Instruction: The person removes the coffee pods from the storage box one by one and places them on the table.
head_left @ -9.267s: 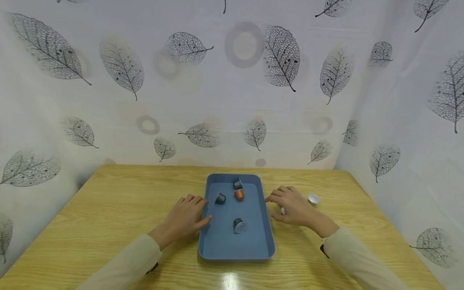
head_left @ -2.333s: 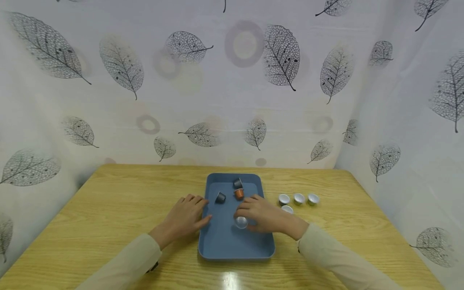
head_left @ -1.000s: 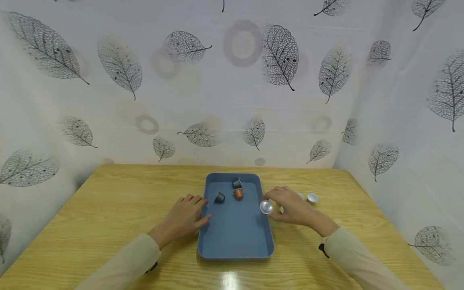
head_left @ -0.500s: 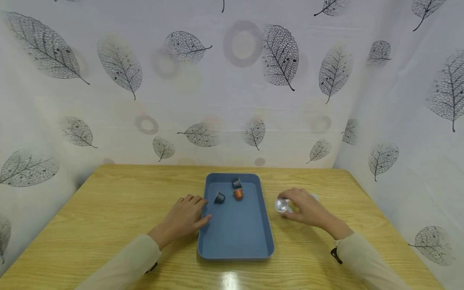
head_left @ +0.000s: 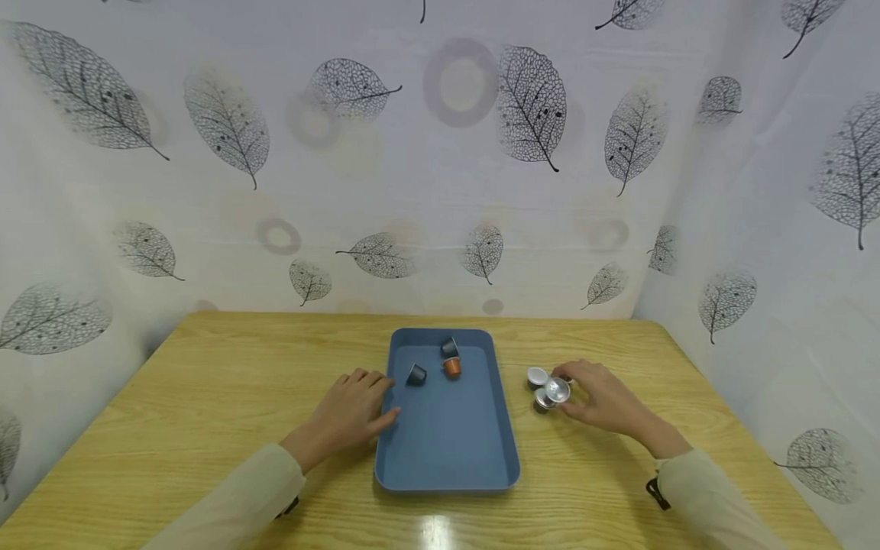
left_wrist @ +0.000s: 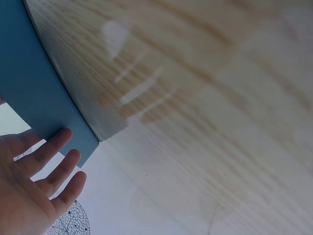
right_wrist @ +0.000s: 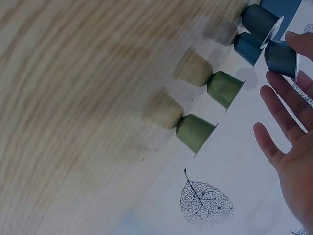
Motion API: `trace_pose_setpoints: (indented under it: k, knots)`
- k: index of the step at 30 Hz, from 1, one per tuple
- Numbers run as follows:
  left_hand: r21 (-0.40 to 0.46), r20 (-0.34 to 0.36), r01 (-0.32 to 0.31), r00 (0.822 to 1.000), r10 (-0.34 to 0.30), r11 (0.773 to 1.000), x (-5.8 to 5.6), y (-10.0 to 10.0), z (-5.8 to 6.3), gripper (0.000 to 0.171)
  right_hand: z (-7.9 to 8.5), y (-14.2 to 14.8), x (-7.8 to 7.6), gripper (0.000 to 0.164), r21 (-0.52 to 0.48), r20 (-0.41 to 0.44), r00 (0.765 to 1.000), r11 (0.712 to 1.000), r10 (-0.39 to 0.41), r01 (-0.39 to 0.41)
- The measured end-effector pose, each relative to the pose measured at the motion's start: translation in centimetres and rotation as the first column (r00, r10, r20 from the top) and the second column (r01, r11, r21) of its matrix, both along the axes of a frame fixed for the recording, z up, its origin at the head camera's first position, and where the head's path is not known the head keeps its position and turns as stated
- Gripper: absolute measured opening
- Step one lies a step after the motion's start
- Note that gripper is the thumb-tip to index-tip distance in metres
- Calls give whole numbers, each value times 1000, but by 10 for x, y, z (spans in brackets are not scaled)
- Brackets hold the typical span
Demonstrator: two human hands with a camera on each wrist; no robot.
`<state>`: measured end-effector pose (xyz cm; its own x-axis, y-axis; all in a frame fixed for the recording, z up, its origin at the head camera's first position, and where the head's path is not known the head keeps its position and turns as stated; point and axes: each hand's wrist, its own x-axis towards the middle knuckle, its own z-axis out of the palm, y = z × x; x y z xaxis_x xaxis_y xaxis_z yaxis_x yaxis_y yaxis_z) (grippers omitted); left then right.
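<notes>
My right hand [head_left: 600, 397] pinches a dark coffee capsule [right_wrist: 281, 58] by thumb and fingertips, its silver lid tilted towards me. It is over the table to the right of the blue tray [head_left: 447, 451]. Right beside it stand two more capsules, one with a pale lid [head_left: 538, 376] and a dark one [right_wrist: 259, 22]. Two green capsules [right_wrist: 195, 132] stand in a row in the right wrist view, mostly hidden by my hand in the head view. My left hand [head_left: 347, 409] rests at the tray's left rim, fingers relaxed against its wall.
Inside the tray, an orange capsule [head_left: 451, 368] lies against a dark capsule [head_left: 449, 348] near the far end, with another dark capsule [head_left: 415, 375] to the left. A leaf-print curtain [head_left: 412, 191] encloses the wooden table [head_left: 241, 382] at back and sides.
My right hand has picked the dark capsule from the tray's near half and carried it rightward past the rim, over the table by the other capsules. The left hand has stayed put.
</notes>
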<state>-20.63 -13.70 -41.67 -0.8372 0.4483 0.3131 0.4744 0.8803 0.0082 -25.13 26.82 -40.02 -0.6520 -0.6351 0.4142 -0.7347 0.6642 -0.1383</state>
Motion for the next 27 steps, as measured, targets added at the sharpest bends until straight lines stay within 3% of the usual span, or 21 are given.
trace_pose_setpoints:
  k: [10, 21, 27]
  knots:
    - [8, 2, 3, 1000, -3, 1000, 1, 0, 1, 47, -3, 11, 1, 40, 16, 24, 997, 997, -73, 73]
    - [6, 3, 3, 1000, -4, 1000, 2, 0, 2, 47, -7, 18, 2, 34, 17, 60, 994, 996, -91, 90]
    - [7, 6, 1, 1000, -1, 1000, 2, 0, 2, 47, -9, 20, 3, 35, 44, 40, 994, 994, -100, 98]
